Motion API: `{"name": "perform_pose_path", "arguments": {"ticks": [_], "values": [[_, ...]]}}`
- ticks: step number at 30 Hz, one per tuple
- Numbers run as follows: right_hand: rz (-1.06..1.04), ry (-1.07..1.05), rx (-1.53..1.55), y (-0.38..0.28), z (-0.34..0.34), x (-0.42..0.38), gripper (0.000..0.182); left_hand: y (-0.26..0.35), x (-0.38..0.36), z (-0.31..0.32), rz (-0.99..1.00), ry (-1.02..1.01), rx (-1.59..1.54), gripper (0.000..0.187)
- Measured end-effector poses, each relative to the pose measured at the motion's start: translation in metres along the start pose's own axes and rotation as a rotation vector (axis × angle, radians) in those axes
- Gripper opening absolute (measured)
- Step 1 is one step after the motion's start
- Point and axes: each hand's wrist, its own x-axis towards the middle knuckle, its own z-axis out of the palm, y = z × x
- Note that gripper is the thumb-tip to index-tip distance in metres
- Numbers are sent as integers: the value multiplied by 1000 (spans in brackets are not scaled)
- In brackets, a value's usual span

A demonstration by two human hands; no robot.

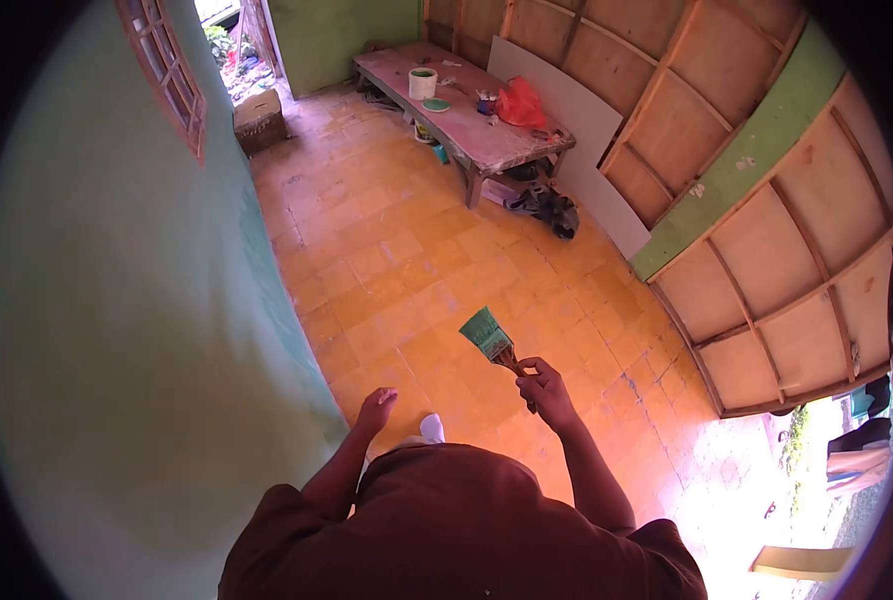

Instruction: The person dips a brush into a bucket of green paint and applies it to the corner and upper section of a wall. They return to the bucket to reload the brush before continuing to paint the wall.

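A wide paintbrush (pixel 490 338) with green paint on its bristles is in my right hand (pixel 547 392), its fingers closed round the brown handle and the bristles pointing up and to the left. My left hand (pixel 378 409) is held low near the green wall (pixel 167 330), touching nothing that I can see. Its fingers are curled in, and whether anything small is inside them is hidden. The tiled orange floor (pixel 407 290) lies below both hands.
A low table (pixel 387 72) at the back bears a white bucket (pixel 423 84), a green lid (pixel 437 104) and a red plastic bag (pixel 521 102). Dark items (pixel 555 212) lie beneath its near end. A block step (pixel 260 124) stands by the far doorway. Framed panels line the right.
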Motion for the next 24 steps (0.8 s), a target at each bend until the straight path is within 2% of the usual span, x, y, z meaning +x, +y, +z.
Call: {"name": "perform_pose_path", "arguments": {"ticks": [4, 8, 10, 16, 20, 24], "values": [[-9, 8, 81, -27, -21, 40, 33, 41, 38, -2, -12, 27, 34, 24], [54, 19, 232, -28, -47, 81, 36, 52, 66, 2, 3, 5, 62, 24], [130, -1, 480, -32, -59, 113, 40, 59, 89, 2, -85, 31, 50, 25], [186, -74, 549, -61, -99, 242, 43, 83, 180, 8, -141, 125, 94, 31], [231, -187, 624, -106, -116, 339, 41, 93, 252, 6, -168, 245, 8, 32], [218, -288, 530, -154, -137, 436, 39, 139, 315, 13, -194, 331, -30, 33]]}}
